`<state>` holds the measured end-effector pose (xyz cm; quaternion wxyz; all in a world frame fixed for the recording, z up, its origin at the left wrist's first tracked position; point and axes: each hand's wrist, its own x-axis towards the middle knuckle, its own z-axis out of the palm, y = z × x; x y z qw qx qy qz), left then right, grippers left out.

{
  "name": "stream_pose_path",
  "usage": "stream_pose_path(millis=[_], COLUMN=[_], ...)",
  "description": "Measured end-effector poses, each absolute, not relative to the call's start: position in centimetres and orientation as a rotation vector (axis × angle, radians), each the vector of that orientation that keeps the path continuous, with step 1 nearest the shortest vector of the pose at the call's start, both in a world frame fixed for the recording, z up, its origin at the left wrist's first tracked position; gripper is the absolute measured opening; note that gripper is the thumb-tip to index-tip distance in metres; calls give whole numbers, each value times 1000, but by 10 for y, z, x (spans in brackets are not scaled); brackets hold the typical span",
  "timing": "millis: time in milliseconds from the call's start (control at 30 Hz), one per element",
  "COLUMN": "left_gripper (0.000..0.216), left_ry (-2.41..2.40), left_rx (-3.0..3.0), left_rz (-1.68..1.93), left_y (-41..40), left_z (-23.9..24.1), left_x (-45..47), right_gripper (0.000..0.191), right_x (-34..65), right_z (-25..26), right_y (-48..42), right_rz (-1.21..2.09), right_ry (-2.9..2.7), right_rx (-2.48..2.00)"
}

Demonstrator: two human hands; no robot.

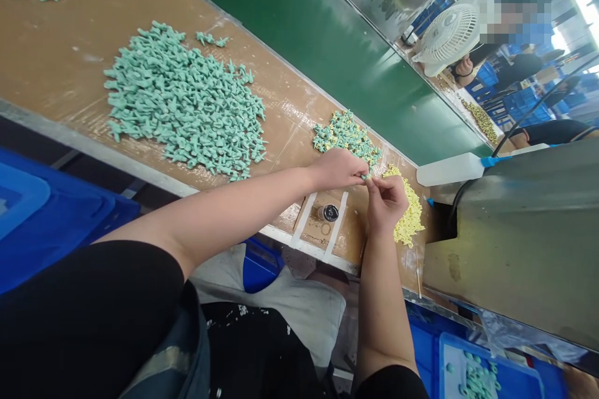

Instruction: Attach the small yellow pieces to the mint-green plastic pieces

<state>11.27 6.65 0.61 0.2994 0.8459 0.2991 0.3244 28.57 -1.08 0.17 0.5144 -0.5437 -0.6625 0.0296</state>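
Observation:
My left hand (pixel 337 169) is closed with its fingertips pinching a small green star-shaped piece (pixel 366 177), mostly hidden by the fingers. My right hand (pixel 387 198) meets it there, thumb and finger pressed together at the piece; what they hold is too small to make out. Just beyond the hands lies a pile of green pieces with yellow parts on them (pixel 346 134). A heap of small yellow pieces (pixel 410 215) is beside my right hand. Nearer me, a small jar with a black lid (pixel 330 212) stands between two strips of white tape.
A large heap of plain green star pieces (pixel 187 100) covers the brown table (pixel 290 93) at left. Along its far side runs a green belt (pixel 281 19). A white bottle (pixel 449 169) lies by a metal housing (pixel 519 230) at right. People are across the belt near a fan (pixel 449 34).

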Motion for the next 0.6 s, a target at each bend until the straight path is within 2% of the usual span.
stream_pose_path(millis=[167, 233, 300, 367, 500, 600], left_gripper=[12, 12, 26, 32, 22, 19], left_ry=[833, 830, 797, 771, 805, 824], left_rx=[2255, 2263, 2276, 2281, 2270, 2263], left_rz=[878, 858, 825, 811, 831, 849], left_y=[66, 65, 62, 60, 61, 65], left_z=[5, 5, 5, 5, 3, 1], left_x=[113, 113, 112, 111, 108, 109], right_gripper=[32, 43, 61, 69, 51, 40], right_x=[288, 291, 296, 305, 327, 346], right_z=[0, 1, 3, 5, 4, 3], right_y=[-9, -8, -9, -10, -11, -1], right_rz=[221, 303, 337, 260, -88, -180], right_ry=[-1573, -1599, -1655, -1680, -1453, -1328], right_rx=[-1353, -1355, -1366, -1412, -1577, -1689])
